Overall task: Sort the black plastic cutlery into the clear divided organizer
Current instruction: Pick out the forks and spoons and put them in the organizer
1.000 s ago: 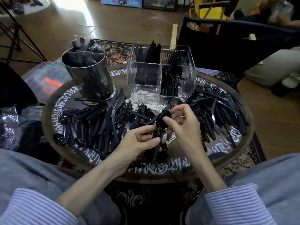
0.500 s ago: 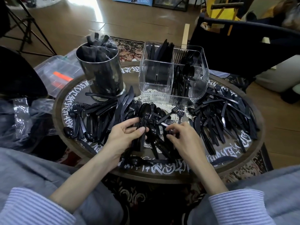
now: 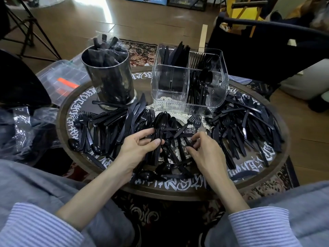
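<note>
Black plastic cutlery lies in heaps across the round table [image 3: 178,190]: knives and forks at the left [image 3: 114,125], more knives at the right [image 3: 249,129], spoons in the middle. My left hand [image 3: 140,148] grips a stacked bundle of spoons [image 3: 160,127], bowls pointing away from me. My right hand [image 3: 203,150] reaches down into the middle pile, fingertips curled on a piece of cutlery there. The clear divided organizer [image 3: 170,86] stands at the back, with knives in its far left cell, forks far right and spoons [image 3: 204,82] near right.
A shiny metal canister [image 3: 110,81] full of wrapped cutlery stands back left on the table. A clear lidded box [image 3: 60,81] and plastic bags [image 3: 23,125] lie off the left edge. A dark chair [image 3: 267,50] is behind at right.
Both hands dropped from chest height to the table's middle pile. The left hand keeps its spoon bundle; the right hand let go of it and reached into the loose cutlery.
</note>
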